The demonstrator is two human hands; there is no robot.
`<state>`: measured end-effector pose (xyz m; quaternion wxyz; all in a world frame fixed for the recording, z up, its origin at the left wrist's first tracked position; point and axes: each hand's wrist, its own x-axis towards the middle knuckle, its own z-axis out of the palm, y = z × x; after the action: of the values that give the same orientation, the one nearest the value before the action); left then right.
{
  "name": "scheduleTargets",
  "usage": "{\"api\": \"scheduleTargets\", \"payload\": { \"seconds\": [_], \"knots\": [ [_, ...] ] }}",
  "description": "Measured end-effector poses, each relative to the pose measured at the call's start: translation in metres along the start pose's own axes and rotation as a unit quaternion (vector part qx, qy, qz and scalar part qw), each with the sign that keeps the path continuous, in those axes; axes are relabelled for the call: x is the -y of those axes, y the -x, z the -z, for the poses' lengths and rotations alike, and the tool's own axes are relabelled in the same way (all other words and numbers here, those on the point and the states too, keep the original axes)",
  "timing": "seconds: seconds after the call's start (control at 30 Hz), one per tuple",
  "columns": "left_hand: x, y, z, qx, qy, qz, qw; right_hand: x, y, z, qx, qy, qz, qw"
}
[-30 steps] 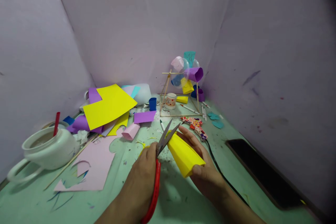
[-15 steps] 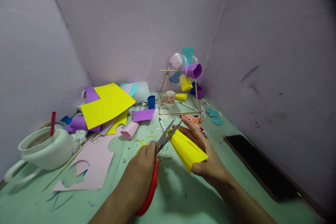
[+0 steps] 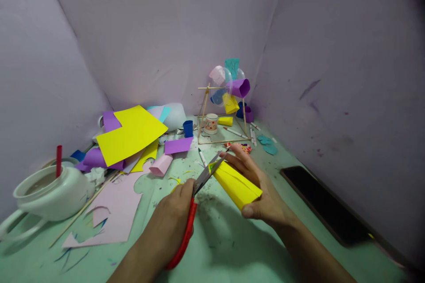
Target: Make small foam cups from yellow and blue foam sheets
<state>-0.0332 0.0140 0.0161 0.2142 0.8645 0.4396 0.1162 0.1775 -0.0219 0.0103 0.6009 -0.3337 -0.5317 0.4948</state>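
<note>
My left hand [image 3: 172, 219] is closed round the red handles of a pair of scissors [image 3: 207, 174]. Their blades point up and to the right, slightly apart, at the narrow far end of a yellow paper tube [image 3: 235, 185]. A seam or slit runs along the tube's upper side. My right hand [image 3: 265, 190] grips the tube, thumb at its near end and fingers behind it. Small yellow paper scraps [image 3: 177, 180] lie just beyond my left hand. Part of the blade tips overlaps the right fingers in view, and I cannot tell whether they touch.
A stick frame [image 3: 226, 142] with a wheel of coloured paper cups stands at the back. On the left are a white pot [image 3: 56, 199], a cut pink sheet [image 3: 116, 221] and yellow paper [image 3: 133, 137]. A dark phone [image 3: 328, 205] lies to the right.
The scissor blades have closed somewhat on the end of the yellow paper tube. The whole view has shifted slightly, so the background things appear further left.
</note>
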Motion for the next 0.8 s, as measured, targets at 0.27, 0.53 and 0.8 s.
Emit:
{"api": "scheduleTargets", "payload": {
  "seconds": [0.27,0.53,0.8],
  "knots": [
    [0.001,-0.001,-0.005,-0.038,0.042,-0.039,0.998,-0.002,-0.001,-0.015,-0.028,-0.186,-0.056,0.981],
    [0.003,-0.002,-0.007,-0.044,0.037,-0.04,0.998,-0.004,0.0,-0.003,-0.005,-0.077,-0.024,0.997],
    [0.006,-0.001,-0.008,-0.052,0.027,-0.046,0.997,0.004,0.0,0.003,0.007,0.016,-0.021,1.0]
  ]
}}
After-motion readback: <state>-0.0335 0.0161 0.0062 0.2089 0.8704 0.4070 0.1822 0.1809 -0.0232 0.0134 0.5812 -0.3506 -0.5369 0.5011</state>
